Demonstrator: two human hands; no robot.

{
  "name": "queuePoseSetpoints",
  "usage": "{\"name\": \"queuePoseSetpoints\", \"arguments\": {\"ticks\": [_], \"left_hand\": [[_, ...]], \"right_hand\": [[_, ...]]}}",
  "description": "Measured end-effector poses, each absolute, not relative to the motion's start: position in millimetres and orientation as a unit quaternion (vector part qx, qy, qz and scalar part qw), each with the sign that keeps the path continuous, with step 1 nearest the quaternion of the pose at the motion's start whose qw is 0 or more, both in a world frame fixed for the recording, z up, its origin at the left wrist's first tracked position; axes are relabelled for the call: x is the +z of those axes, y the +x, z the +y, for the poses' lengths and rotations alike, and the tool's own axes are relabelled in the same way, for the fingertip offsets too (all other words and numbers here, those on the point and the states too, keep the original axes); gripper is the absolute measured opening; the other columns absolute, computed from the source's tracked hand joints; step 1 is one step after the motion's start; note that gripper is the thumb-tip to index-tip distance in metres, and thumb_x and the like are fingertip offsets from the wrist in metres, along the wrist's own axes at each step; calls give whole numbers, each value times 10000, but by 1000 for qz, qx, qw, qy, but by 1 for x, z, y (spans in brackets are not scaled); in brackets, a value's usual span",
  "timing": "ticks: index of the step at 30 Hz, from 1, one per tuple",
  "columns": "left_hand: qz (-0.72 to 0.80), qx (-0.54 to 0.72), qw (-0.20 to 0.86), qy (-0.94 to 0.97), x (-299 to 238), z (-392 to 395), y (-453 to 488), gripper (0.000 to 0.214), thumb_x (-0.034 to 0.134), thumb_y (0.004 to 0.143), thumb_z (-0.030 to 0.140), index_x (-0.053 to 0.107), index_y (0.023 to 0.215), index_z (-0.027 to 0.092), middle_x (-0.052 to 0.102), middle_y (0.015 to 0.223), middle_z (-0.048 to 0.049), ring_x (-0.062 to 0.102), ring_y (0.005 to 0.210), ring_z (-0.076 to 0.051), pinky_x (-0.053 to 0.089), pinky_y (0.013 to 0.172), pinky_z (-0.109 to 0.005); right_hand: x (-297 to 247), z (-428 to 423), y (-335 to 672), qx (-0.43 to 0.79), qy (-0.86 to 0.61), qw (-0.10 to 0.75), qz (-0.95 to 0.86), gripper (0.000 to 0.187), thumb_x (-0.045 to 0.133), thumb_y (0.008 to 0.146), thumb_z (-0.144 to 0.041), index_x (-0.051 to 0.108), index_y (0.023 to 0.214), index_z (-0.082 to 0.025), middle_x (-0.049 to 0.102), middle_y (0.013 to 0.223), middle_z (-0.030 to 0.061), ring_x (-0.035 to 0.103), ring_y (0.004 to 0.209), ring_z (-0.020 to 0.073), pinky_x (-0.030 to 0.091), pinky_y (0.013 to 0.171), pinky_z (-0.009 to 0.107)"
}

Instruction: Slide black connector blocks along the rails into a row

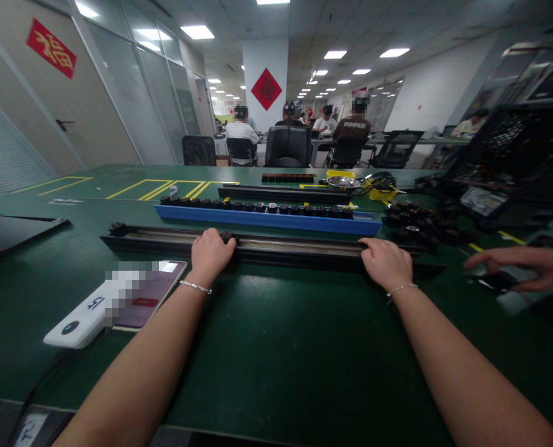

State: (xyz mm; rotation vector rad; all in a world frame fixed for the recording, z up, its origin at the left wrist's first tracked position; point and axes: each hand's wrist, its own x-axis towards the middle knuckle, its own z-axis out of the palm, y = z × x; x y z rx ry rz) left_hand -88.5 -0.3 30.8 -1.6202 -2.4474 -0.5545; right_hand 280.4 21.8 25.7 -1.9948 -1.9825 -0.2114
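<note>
A long black and metal rail (295, 247) lies across the green table in front of me. My left hand (210, 251) rests closed on the rail's near edge, its fingers curled over a small black part (227, 235). My right hand (385, 261) grips the rail further right, fingers wrapped over its top. Another small black part (117, 229) sits at the rail's left end. Behind it lies a blue rail (267, 219) carrying a row of several black parts.
A phone (148, 292) and a white power bank (78, 320) lie at my left. A pile of black parts (419, 223) and a black crate (514, 167) stand at the right. Another person's hand (523, 266) reaches in from the right. People sit at desks beyond.
</note>
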Motion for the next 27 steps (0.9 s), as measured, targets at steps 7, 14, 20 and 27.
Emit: {"name": "queuePoseSetpoints", "arguments": {"ticks": [7,14,20,27], "left_hand": [[-810,-193,74,-549,31,-1,-86,407,471,812,460,582,1008,121,674,1042,-172,616,1036,-323,439,886,-397],[-803,-196,78,-557,30,-1,-82,392,468,814,460,580,991,128,675,1027,-172,618,1028,-324,442,880,-398],[-803,-190,73,-560,31,-1,-80,379,465,818,463,579,986,143,675,1024,-162,617,1030,-314,444,875,-392],[-797,-189,82,-568,30,-2,-80,364,463,823,470,577,970,157,676,1016,-148,623,1003,-307,448,869,-386]], "right_hand": [[25,22,281,-74,-699,163,-692,465,309,843,-246,636,1173,-231,621,1248,52,525,1155,251,403,915,440],[25,22,281,-72,-698,163,-693,465,309,844,-249,633,1177,-226,623,1243,59,523,1156,256,404,907,445],[24,23,281,-78,-699,164,-692,461,317,838,-246,641,1166,-234,631,1230,53,533,1139,251,403,906,435],[23,23,281,-82,-699,168,-691,457,318,842,-242,643,1162,-228,633,1227,58,535,1135,244,397,918,424]]}}
